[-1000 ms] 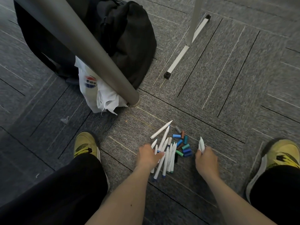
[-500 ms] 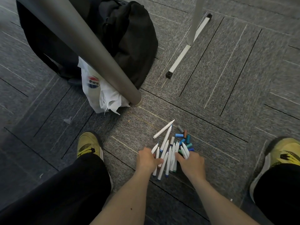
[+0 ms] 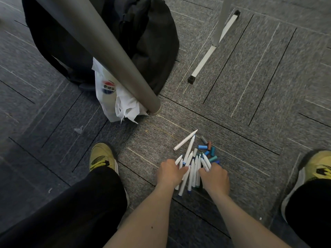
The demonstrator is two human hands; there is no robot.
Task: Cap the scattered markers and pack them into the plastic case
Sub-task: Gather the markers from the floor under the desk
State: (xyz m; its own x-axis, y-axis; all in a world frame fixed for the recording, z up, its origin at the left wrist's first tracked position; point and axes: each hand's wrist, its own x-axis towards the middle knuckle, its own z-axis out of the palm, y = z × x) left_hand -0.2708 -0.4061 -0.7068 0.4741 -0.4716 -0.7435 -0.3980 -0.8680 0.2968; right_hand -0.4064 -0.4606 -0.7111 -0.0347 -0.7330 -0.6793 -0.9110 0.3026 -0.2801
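Observation:
Several white uncapped markers lie in a loose bundle on the grey carpet between my feet. One marker lies apart, further away. Loose caps in blue, teal, brown and grey sit just right of the pile. My left hand rests on the pile's left side, fingers curled over markers. My right hand grips a couple of markers at the pile's right side. No plastic case shows in view.
A thick grey table leg slants down to the carpet ahead. Behind it stand a black backpack and a white plastic bag. A white stand foot lies further right. My yellow shoes flank the pile.
My right hand, holding markers, moved left from the open carpet into the pile. My left hand stayed on the pile's left side. The markers are pushed closer together.

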